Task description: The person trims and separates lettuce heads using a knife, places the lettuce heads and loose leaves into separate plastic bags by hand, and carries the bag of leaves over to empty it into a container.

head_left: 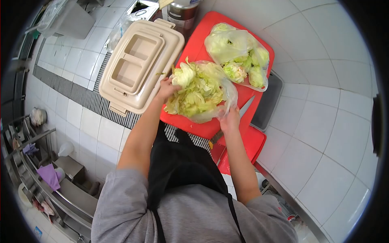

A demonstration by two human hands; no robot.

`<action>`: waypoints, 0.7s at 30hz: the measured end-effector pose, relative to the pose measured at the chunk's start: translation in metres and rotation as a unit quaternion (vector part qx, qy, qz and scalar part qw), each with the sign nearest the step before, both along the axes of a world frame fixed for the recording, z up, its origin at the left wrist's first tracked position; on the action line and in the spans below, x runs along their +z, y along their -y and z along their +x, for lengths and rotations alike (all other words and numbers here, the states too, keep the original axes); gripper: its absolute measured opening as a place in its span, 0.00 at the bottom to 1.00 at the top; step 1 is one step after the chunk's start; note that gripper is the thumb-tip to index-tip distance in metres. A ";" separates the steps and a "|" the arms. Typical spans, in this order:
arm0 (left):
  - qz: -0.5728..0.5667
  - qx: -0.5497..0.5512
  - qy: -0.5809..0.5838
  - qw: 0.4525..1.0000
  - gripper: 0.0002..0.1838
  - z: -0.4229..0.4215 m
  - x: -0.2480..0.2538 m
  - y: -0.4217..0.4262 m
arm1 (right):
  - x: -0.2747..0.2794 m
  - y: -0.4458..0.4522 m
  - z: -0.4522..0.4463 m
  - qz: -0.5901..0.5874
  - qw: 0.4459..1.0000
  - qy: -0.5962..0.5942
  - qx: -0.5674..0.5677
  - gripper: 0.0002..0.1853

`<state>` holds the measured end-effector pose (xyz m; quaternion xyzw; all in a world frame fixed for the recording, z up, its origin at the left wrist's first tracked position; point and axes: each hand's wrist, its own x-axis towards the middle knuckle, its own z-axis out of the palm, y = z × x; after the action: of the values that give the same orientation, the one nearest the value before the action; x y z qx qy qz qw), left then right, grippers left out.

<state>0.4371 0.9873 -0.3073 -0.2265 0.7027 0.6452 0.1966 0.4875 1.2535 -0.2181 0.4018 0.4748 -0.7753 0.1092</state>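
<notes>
A clear plastic bag (230, 90) full of loose lettuce leaves (200, 95) lies on a red board (198, 40). At the bag's left side, my left hand (167, 89) has its fingers closed on a pale lettuce piece (183, 76); its thumb points toward the leaves. My right hand (230, 118) pinches the bag's plastic at the lower right. Close beside that hand is a knife (246, 106), its blade flat on the board and its handle partly hidden by my wrist. Farther back, a second bag (229, 44) holds several lettuce heads.
Left of the board stands a beige lidded container (146, 87) with two recesses on top. Behind it is a metal pot (182, 16). A grey bin (268, 99) sits against the tiled wall at right. A metal rack (69, 198) with a purple cloth (49, 177) is at lower left.
</notes>
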 end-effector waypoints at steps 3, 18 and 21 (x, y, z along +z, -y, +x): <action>0.009 -0.039 -0.128 0.991 0.25 0.022 0.004 -0.034 | 0.049 0.035 -0.030 -0.018 0.999 -0.036 0.014 0.25; -0.172 -0.074 -0.182 0.965 0.12 0.020 0.169 -0.065 | 0.144 0.044 -0.050 0.422 0.746 -0.325 0.400 0.09; -0.125 -0.021 -0.183 0.975 0.13 0.028 0.226 -0.037 | 0.100 -0.007 -0.054 0.412 0.848 -0.223 0.247 0.09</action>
<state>0.4651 1.0246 -0.0809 -0.1130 0.8063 0.5786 0.0481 0.4339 1.2610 -0.1182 0.0954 0.8460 -0.5244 0.0125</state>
